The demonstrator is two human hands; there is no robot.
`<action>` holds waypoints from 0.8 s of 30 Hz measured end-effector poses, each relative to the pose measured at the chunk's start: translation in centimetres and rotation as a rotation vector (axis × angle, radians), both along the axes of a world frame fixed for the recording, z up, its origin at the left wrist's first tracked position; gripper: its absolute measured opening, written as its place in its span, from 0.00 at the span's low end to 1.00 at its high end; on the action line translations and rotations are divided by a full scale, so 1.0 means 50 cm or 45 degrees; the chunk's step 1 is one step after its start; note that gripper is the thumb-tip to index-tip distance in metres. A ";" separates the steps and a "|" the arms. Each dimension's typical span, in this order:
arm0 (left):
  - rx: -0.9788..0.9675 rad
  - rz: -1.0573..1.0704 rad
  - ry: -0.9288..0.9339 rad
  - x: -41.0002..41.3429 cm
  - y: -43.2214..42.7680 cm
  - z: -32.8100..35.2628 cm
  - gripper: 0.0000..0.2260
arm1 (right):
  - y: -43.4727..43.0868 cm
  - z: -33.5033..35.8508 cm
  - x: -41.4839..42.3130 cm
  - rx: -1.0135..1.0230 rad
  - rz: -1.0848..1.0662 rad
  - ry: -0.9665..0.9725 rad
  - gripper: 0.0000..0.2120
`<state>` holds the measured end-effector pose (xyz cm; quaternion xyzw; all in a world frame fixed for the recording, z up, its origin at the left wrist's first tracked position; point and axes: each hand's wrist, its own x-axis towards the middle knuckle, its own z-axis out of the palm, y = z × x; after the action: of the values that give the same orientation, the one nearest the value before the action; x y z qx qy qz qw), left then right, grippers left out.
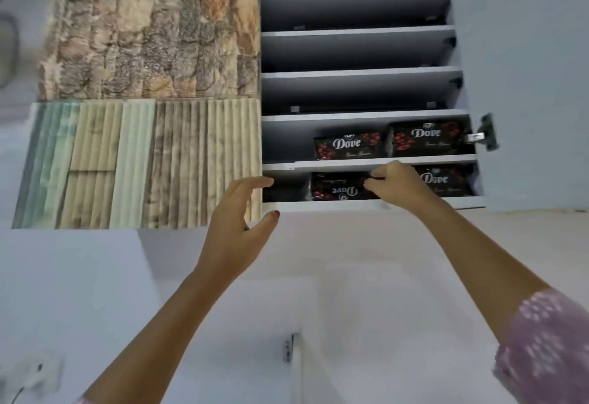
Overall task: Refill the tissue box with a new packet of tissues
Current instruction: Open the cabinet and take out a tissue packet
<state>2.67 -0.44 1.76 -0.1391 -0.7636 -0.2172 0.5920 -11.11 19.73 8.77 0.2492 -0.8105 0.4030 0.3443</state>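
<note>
I look up at an open wall cabinet (366, 204) with several shelves. Black Dove tissue packets with red flowers lie on its two lowest shelves. On the bottom shelf an upside-down packet (338, 187) lies at the front, and my right hand (401, 185) pinches its right edge. Another packet (449, 180) lies to the right, behind that hand. Two more packets (347, 145) (427, 137) rest on the shelf above. My left hand (237, 228) hovers open just left of the cabinet's bottom corner, touching nothing. No tissue box is in view.
The upper shelves (353, 53) look bare. The cabinet door (526, 85) stands swung open at the right, with a hinge (484, 136) showing. Stone and ribbed panels (143, 100) cover the wall left of the cabinet. A wall socket (35, 375) sits at the lower left.
</note>
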 end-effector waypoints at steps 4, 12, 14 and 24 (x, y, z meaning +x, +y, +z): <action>-0.058 -0.014 -0.050 -0.025 -0.023 -0.006 0.20 | -0.033 0.023 -0.073 0.209 -0.113 -0.128 0.14; -0.039 -0.007 -0.046 -0.073 0.003 -0.011 0.20 | -0.068 0.016 -0.131 -0.133 -0.155 -0.018 0.16; 0.050 -0.053 -0.020 -0.079 0.018 -0.014 0.18 | -0.061 0.011 -0.130 -0.237 -0.091 0.037 0.16; 1.488 -1.352 -0.664 -0.046 0.189 -0.052 0.29 | 0.024 -0.111 0.085 -0.745 0.169 0.572 0.11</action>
<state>0.39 8.99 -0.84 -0.0964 -0.4733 -0.8544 0.1916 -6.85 20.94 3.22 0.2745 -0.5475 0.5741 0.5434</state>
